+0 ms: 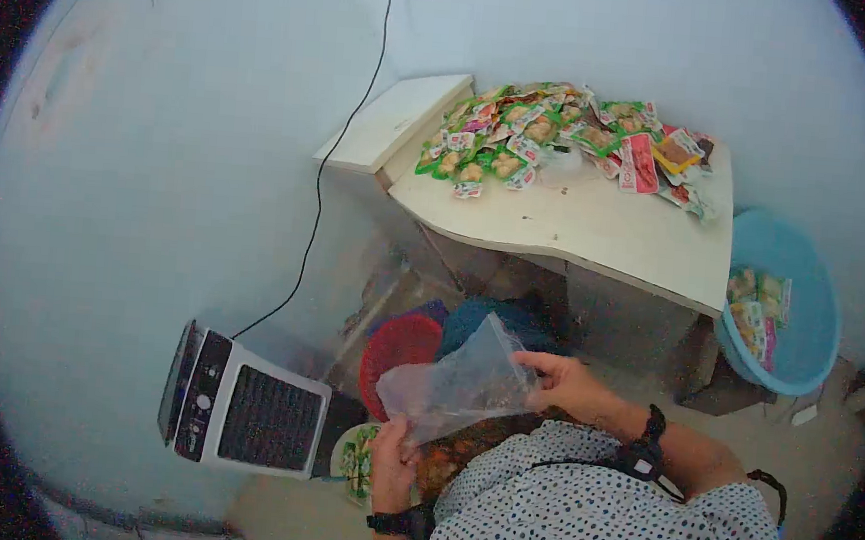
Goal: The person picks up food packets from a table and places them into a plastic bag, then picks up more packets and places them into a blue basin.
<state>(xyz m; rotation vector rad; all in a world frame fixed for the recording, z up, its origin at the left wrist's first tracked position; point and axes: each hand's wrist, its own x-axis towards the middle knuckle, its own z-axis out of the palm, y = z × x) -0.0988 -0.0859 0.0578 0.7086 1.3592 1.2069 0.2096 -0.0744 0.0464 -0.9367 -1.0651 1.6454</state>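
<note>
A clear plastic bag (464, 388) is stretched between my two hands, above my lap. My left hand (394, 460) pinches its lower left edge. At the opposite side, my right hand (567, 385) grips the bag's edge between thumb and fingers. The bag looks flat, with nothing visible inside it. Behind it, partly covered, stands a red basket (387, 352) on the floor. Close to my left hand is a pale container (344, 455) with green and white packets in it.
A white table (576, 225) bears a heap of small food packets (512, 135). At its right stands a blue tub (797, 286) with several packets inside. An air cooler (272, 419) is on the left, its black cord (319, 202) running up the wall.
</note>
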